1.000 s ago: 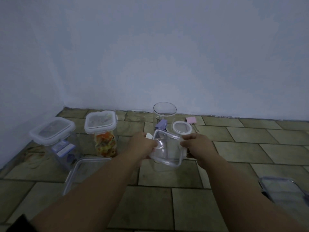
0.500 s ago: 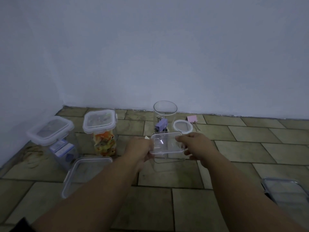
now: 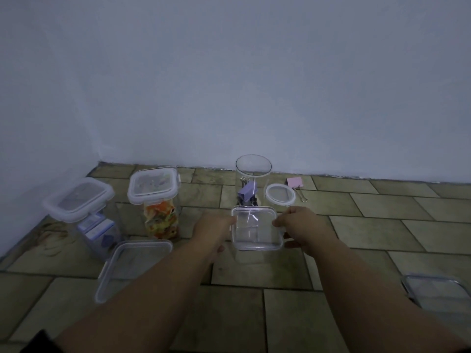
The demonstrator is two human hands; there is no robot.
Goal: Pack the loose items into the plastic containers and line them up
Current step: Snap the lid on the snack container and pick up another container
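Both hands hold a square container above the floor.
The left hand [image 3: 214, 229] grips the container [image 3: 257, 229] by its left edge, the right hand [image 3: 303, 229] by its right.

A pale blue wall [image 3: 229, 85] meets a floor of brownish rectangular tiles [image 3: 382, 207].

Round jar [image 3: 253, 179] and round lid [image 3: 280, 195] crowd the far side.
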